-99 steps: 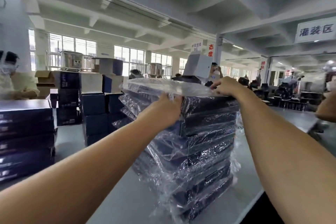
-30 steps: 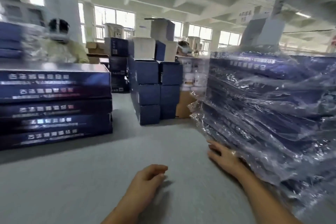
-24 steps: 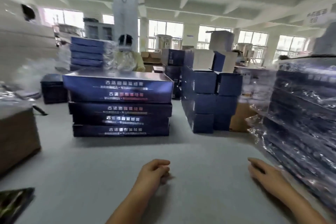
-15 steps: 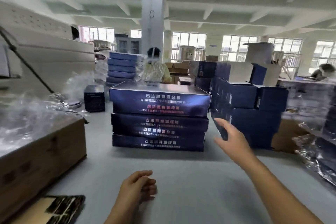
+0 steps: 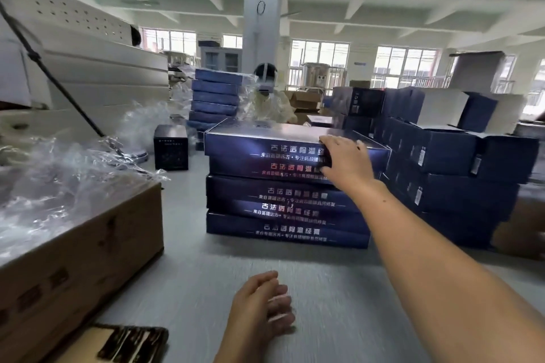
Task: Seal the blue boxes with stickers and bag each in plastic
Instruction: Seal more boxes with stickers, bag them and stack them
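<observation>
Boxes: blue boxes (image 5: 283,200) stacked mid surface (image 5: 339,303).
Right hand (image 5: 346,160): grips the top box (image 5: 265,134) at its near edge.
Left hand (image 5: 262,303): rests near on the surface, loosely curled, empty.
Left: plastic (image 5: 59,186) on a carton (image 5: 82,259).

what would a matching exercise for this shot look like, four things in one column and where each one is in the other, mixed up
Things
1. right hand
2. left hand
3. small black box
4. clear plastic bags

Places
a. piled on the brown carton, far left
b. resting on the grey table, holding nothing
c. gripping the top blue box of the middle stack
d. standing on the table, left of that stack

Pairs: 1-c, 2-b, 3-d, 4-a
</observation>
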